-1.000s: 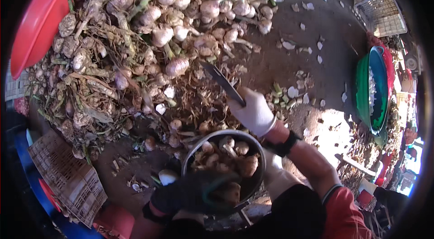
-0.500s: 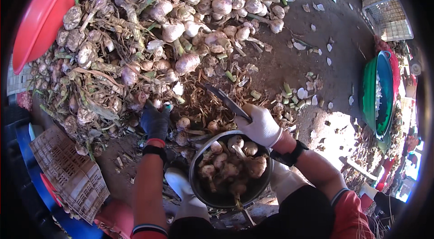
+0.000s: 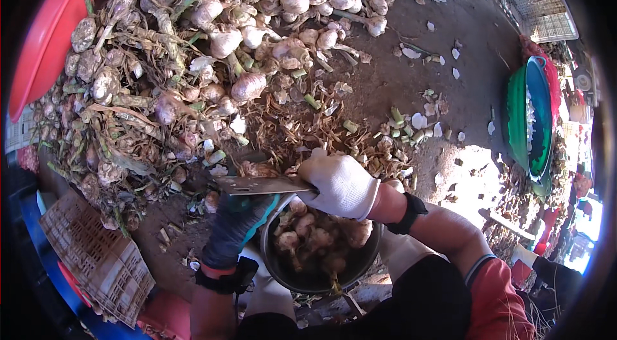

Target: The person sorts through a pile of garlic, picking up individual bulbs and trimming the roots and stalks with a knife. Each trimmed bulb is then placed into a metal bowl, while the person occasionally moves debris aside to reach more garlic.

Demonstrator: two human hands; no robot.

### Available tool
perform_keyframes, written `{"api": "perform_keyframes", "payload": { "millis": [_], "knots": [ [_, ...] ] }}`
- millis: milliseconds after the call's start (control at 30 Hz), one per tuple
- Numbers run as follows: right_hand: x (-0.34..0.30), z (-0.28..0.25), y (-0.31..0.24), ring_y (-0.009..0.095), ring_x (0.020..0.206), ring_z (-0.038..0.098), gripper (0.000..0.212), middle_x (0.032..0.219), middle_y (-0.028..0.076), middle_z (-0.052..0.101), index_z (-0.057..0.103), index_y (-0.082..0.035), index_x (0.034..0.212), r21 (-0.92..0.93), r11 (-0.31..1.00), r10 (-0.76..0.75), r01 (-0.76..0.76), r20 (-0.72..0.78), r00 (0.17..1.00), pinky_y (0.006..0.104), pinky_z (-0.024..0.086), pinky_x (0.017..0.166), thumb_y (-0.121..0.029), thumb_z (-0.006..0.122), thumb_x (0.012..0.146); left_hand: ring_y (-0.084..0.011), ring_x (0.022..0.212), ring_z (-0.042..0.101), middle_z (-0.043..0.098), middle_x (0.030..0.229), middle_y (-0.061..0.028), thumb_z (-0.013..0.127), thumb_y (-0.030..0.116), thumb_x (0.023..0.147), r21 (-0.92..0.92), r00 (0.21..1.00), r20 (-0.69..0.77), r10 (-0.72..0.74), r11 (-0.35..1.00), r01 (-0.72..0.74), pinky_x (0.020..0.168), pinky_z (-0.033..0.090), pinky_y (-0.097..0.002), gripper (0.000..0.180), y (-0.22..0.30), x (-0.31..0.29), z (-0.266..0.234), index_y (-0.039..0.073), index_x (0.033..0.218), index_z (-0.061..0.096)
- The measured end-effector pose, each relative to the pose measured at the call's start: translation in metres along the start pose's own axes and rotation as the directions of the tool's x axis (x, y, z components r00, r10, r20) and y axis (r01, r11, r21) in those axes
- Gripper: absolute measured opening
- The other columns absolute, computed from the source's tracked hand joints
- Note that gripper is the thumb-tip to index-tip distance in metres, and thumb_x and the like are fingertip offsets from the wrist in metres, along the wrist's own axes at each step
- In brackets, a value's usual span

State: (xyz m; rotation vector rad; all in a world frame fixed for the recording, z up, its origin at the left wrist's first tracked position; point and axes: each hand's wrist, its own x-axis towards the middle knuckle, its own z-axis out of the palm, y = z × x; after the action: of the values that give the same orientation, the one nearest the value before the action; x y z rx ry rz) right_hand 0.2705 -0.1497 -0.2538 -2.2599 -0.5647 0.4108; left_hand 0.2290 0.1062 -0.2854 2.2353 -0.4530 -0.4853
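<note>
My right hand (image 3: 344,184), in a white glove, grips a knife (image 3: 260,186) whose flat blade points left. Directly under and behind the blade is my left hand (image 3: 236,224), in a dark glove with teal edging. Its fingers look curled, but the blade covers most of them and whatever they hold. Between my legs rests a round metal bowl (image 3: 379,245) with several garlic bulbs (image 3: 319,239) in it, their stems short. Beyond my hands spreads a big heap of garlic (image 3: 225,43), with dry roots and long stems.
Cut stems (image 3: 350,126) and papery skins litter the ground ahead. A red basin (image 3: 50,41) stands at the far left, a plastic crate (image 3: 96,256) at the near left. On the right are a green basin (image 3: 518,125) and another crate (image 3: 540,15).
My left hand has drawn back from the heap's edge toward the bowl. My right hand has swung the knife leftward, and its blade now lies across my left hand.
</note>
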Motion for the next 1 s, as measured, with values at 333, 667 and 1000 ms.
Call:
{"api": "perform_keyframes", "payload": {
  "millis": [333,667,1000],
  "knots": [
    [-0.010,0.010,0.017,0.033,0.073,0.061,0.019,0.082,0.013,0.062,0.061,-0.007,0.089,-0.026,0.993,-0.113,0.111,-0.117,0.987,0.0428,0.049,0.064,-0.021,0.066,0.077,-0.0231,0.095,0.062,0.062,0.111,-0.0120,0.056,0.007,0.091,0.138,0.990,-0.015,-0.141,0.980,0.142,0.083,0.051,-0.0380,0.024,0.038,0.006,0.004,0.007,0.114,0.061],
    [-0.001,-0.017,0.023,0.038,0.061,0.061,0.019,0.067,0.019,0.059,0.059,-0.001,0.078,0.253,0.939,0.291,-0.231,-0.233,0.928,0.0430,0.049,0.056,-0.019,0.061,0.083,-0.0151,0.102,0.058,0.059,0.113,-0.0061,0.073,0.005,0.078,-0.641,0.945,-0.171,-0.278,0.760,0.108,0.092,0.049,-0.0290,0.057,0.078,0.045,-0.032,0.002,0.129,0.049],
    [-0.008,-0.009,-0.003,0.036,0.065,0.063,0.022,0.068,0.017,0.060,0.060,-0.004,0.076,0.215,0.957,0.227,-0.194,-0.143,0.963,0.0427,0.050,0.058,-0.024,0.065,0.082,-0.0238,0.091,0.064,0.061,0.096,-0.0086,0.058,0.022,0.090,-0.974,0.893,0.227,-0.388,-0.092,0.208,0.081,0.056,-0.0403,0.035,0.028,0.031,-0.014,0.005,0.120,0.054]
  ]
}}
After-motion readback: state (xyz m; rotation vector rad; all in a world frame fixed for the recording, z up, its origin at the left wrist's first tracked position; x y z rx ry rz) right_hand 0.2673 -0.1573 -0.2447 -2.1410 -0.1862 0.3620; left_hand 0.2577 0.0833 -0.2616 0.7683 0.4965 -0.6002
